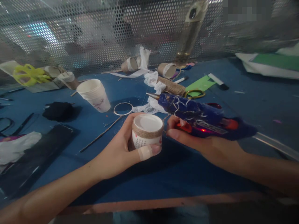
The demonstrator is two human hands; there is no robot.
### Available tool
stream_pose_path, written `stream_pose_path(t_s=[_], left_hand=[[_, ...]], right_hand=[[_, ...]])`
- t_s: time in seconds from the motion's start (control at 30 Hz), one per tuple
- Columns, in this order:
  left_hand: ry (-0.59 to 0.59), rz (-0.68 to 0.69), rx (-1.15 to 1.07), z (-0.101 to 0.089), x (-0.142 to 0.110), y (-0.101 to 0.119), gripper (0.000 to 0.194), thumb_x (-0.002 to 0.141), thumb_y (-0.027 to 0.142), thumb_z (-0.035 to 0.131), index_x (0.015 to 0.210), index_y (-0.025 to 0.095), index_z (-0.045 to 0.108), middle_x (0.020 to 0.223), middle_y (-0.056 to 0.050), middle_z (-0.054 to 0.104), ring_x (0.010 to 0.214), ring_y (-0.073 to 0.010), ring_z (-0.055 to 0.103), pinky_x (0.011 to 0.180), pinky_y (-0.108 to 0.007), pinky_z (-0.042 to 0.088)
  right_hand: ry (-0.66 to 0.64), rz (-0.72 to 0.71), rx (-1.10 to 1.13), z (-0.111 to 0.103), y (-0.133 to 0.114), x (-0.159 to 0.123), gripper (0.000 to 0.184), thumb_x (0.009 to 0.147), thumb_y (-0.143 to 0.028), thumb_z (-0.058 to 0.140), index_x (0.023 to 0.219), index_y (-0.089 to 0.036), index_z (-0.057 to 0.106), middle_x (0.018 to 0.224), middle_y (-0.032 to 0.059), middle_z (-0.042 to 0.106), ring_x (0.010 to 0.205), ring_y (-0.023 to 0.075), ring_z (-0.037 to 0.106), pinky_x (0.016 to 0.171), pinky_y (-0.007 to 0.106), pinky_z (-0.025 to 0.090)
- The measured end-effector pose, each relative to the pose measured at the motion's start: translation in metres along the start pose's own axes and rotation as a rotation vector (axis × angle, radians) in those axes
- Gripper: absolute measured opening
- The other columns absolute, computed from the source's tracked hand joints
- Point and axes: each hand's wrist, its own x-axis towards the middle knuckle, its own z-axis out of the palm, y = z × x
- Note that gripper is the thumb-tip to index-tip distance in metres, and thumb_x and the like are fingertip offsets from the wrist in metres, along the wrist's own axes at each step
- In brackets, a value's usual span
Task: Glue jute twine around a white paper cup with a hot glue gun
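My left hand (pixel 126 149) is wrapped round a small white paper cup (pixel 142 141), its thumb bandaged across the front. A band of brown twine (pixel 149 133) circles the cup near its upper end, and the pale top faces up. In my right hand (pixel 198 140) is a blue hot glue gun (pixel 193 109), with a red light lit on its side and a clear glue stick (pixel 277 145) at its rear. Its nozzle (pixel 153 95) points left, above and beyond the cup, apart from it. Glue strands cling to the gun's body.
Stacked paper cups (pixel 93 95) stand left of centre. Behind the glue gun lie a twine roll (pixel 171 85), green paper (pixel 199 85) and crumpled white tissue (pixel 151 79). Yellow scissors (pixel 30 74) rest in a box at far left. A perforated metal panel (pixel 93 34) borders the table's back.
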Motion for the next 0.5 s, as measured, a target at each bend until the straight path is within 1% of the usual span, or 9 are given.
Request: stream_pose_path(t_s=[0.1,0.2,0.3,0.37,0.43,0.5], left_hand=[[0.0,0.0,0.019,-0.0003,-0.0003,0.0001,0.058,0.083,0.021,0.088,0.13,0.028,0.054,0.114,-0.002,0.073,0.105,-0.0213,0.07,0.097,-0.033,0.056],[-0.021,-0.01,-0.009,-0.0002,-0.0002,0.0002,0.057,0.084,0.02,0.088,0.13,0.029,0.054,0.114,-0.001,0.073,0.106,-0.0201,0.07,0.097,-0.031,0.056],[-0.035,-0.022,-0.05,0.0003,-0.0002,0.0005,0.056,0.084,0.02,0.088,0.129,0.029,0.055,0.113,-0.001,0.074,0.107,-0.0205,0.071,0.099,-0.032,0.057],[-0.043,-0.026,-0.046,0.0004,0.0,0.0005,0.056,0.084,0.019,0.088,0.128,0.029,0.056,0.113,0.0,0.074,0.108,-0.0205,0.071,0.099,-0.032,0.056],[-0.054,-0.02,-0.036,0.0001,0.0005,0.0002,0.056,0.084,0.019,0.088,0.128,0.029,0.056,0.113,0.0,0.074,0.108,-0.0206,0.071,0.099,-0.032,0.057],[-0.057,-0.016,-0.028,-0.0002,0.001,-0.0003,0.055,0.084,0.02,0.088,0.129,0.029,0.057,0.114,-0.002,0.074,0.108,-0.0218,0.071,0.099,-0.033,0.057]], right_hand=[[0.007,-0.034,0.024,0.0006,0.0006,-0.0004,0.02,0.091,-0.052,0.075,0.084,-0.034,0.068,0.087,-0.0045,0.075,0.091,0.0219,0.076,0.103,0.04,0.06],[0.012,-0.06,0.031,-0.0009,0.0024,-0.0003,0.019,0.092,-0.051,0.076,0.086,-0.034,0.068,0.092,-0.0049,0.077,0.091,0.0209,0.077,0.098,0.039,0.062],[0.004,-0.074,-0.021,-0.0038,0.0057,-0.0002,0.018,0.09,-0.05,0.079,0.09,-0.035,0.07,0.089,-0.0042,0.077,0.087,0.0221,0.076,0.096,0.04,0.064],[0.015,-0.077,-0.039,-0.0053,0.0069,-0.0005,0.016,0.09,-0.049,0.081,0.095,-0.036,0.072,0.089,-0.0042,0.078,0.085,0.0223,0.076,0.098,0.042,0.063],[0.007,-0.068,-0.033,-0.0058,0.0064,-0.0011,0.015,0.09,-0.048,0.081,0.096,-0.036,0.073,0.094,-0.0042,0.079,0.087,0.022,0.077,0.1,0.042,0.062],[-0.008,-0.046,-0.014,-0.0054,0.0046,-0.0016,0.018,0.089,-0.049,0.082,0.096,-0.035,0.072,0.1,-0.0039,0.081,0.09,0.0223,0.077,0.101,0.043,0.062]])
